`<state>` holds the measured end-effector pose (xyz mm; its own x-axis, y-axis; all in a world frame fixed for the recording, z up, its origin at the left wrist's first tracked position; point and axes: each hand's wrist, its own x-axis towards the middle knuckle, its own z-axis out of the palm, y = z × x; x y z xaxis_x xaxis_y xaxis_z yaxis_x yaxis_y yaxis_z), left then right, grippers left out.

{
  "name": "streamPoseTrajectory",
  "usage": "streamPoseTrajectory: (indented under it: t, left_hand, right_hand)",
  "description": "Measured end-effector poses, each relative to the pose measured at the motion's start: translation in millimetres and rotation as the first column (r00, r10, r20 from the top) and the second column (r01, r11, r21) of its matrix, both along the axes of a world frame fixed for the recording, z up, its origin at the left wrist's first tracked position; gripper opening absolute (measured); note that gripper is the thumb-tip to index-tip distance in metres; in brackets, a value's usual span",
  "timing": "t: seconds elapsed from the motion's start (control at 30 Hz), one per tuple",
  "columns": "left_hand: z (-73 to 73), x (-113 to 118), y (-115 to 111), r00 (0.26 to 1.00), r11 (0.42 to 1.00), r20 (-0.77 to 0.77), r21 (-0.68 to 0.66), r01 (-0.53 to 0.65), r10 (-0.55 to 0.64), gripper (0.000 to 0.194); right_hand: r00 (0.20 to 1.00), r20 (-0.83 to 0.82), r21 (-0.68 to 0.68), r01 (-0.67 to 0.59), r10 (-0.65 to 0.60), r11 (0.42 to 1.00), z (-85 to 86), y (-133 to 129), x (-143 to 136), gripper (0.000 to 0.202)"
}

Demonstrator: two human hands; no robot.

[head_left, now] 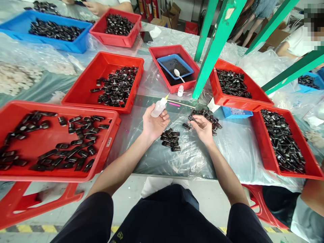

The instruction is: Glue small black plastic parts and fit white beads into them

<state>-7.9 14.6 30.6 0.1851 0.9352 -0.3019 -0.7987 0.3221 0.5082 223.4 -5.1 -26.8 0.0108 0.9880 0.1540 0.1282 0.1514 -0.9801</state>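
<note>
My left hand (156, 122) holds a translucent squeeze bottle (159, 108) with a yellow tip, tilted up to the right, its fingers curled and palm turned up. Between the thumb and fingers of my right hand (202, 127) is a small black part (191, 118). A single black piece (186, 126) lies just left of that hand. One pile of black pieces (170, 138) sits between my forearms, and a second pile (215, 122) lies behind and beside my right hand. Beyond the bottle are a pink stick (174, 104) and a thin wooden stick (182, 103).
Red trays of black pieces stand at left (111, 135) and right (260, 145). A red tray (172, 88) holds a blue tray and white spoon (178, 74). A small white bottle (180, 91) stands before it. Green posts (212, 44) rise behind. Other people sit around the table.
</note>
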Motion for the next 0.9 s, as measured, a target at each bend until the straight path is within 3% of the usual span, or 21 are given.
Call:
streamPoseTrajectory:
  t: [0.2, 0.37, 0.47, 0.63, 0.77, 0.83, 0.9]
  left_hand:
    - [1.5, 1, 1, 0.999, 1.000, -0.044, -0.003, 0.002, -0.002, 0.039]
    - [1.4, 1, 1, 0.999, 1.000, -0.053, 0.000, -0.003, 0.003, 0.039]
    - [1.9, 2, 1, 0.997, 1.000, -0.074, -0.005, -0.006, 0.006, 0.040]
    - [3.3, 2, 1, 0.994, 1.000, -0.110, -0.015, -0.013, 0.011, 0.044]
    - [2.6, 2, 1, 0.992, 1.000, -0.128, -0.022, -0.011, 0.008, 0.044]
    - [1.5, 1, 2, 0.993, 1.000, -0.119, -0.012, -0.006, 0.005, 0.043]
    - [0.0, 1, 2, 0.995, 1.000, -0.102, 0.003, -0.004, 0.004, 0.041]
  right_hand:
    - [0.972, 0.227, 0.020, 0.051, -0.054, 0.999, -4.9, 4, 7, 0.037]
    - [0.922, 0.388, 0.108, -0.058, 0.011, 0.992, 0.2, 2, 7, 0.022]
    - [0.898, 0.426, 0.120, -0.176, 0.109, 0.977, 5.5, -4, 1, 0.022]
    - [0.790, 0.490, -0.003, -0.422, 0.370, 0.907, 12.2, -17, -9, 0.025]
    - [0.723, 0.488, -0.072, -0.525, 0.489, 0.848, 17.7, -19, -9, 0.025]
    - [0.733, 0.502, -0.067, -0.497, 0.460, 0.865, 21.8, -16, -4, 0.025]
    - [0.750, 0.576, -0.038, -0.374, 0.326, 0.927, 27.2, -11, 6, 0.023]
